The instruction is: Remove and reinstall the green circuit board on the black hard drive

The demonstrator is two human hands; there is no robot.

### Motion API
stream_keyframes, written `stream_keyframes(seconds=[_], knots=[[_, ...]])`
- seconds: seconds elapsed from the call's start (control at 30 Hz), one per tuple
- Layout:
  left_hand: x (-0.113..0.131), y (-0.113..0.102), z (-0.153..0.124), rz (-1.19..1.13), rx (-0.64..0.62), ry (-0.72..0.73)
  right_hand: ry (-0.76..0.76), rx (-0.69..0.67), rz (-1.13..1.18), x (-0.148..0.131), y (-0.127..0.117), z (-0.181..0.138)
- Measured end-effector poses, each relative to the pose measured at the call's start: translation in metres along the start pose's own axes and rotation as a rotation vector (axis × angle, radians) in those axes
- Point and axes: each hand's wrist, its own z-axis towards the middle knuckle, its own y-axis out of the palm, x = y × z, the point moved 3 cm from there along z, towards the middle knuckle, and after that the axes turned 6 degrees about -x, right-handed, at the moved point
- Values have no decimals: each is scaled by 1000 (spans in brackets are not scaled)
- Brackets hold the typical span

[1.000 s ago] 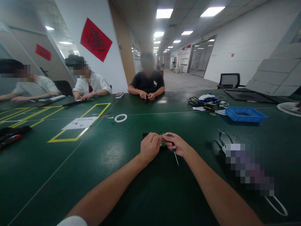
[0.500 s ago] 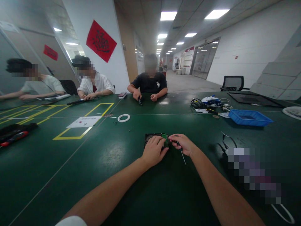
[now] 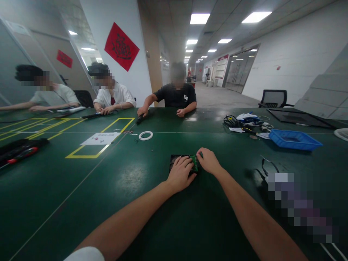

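A hard drive (image 3: 174, 159) with a green circuit board (image 3: 194, 164) lies on the green table in front of me. My left hand (image 3: 180, 171) rests over it, fingers across the top and thumb at the near right edge, gripping it against the table. Just right of the drive, my right hand (image 3: 208, 160) is closed, back of the hand towards me. A dark bit of the screwdriver (image 3: 201, 154) shows at its fingertips; the rest is hidden by the hand.
A white ring (image 3: 146, 135) and a paper sheet (image 3: 100, 138) lie to the left. Cables (image 3: 231, 121) and a blue tray (image 3: 296, 140) are at the right, beyond a blurred-out long object (image 3: 299, 203). Across the table, a person in black (image 3: 178, 96) holds a dark tool (image 3: 140, 119).
My right hand has turned over, hiding the screwdriver shaft that pointed towards me. My left hand stays on the drive. The person opposite has reached to the left with the dark tool.
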Motion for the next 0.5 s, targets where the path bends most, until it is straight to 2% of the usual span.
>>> stream_keyframes(seconds=[0.1, 0.27, 0.5], knots=[[-2, 1, 1, -6, -19, 10, -67, -33, -112, -11, 8, 11], [-4, 2, 1, -20, -17, 18, -28, -109, -193, -16, 18, 14], [-3, 2, 2, -29, -10, 28, -13, -169, -273, -19, 17, 13]])
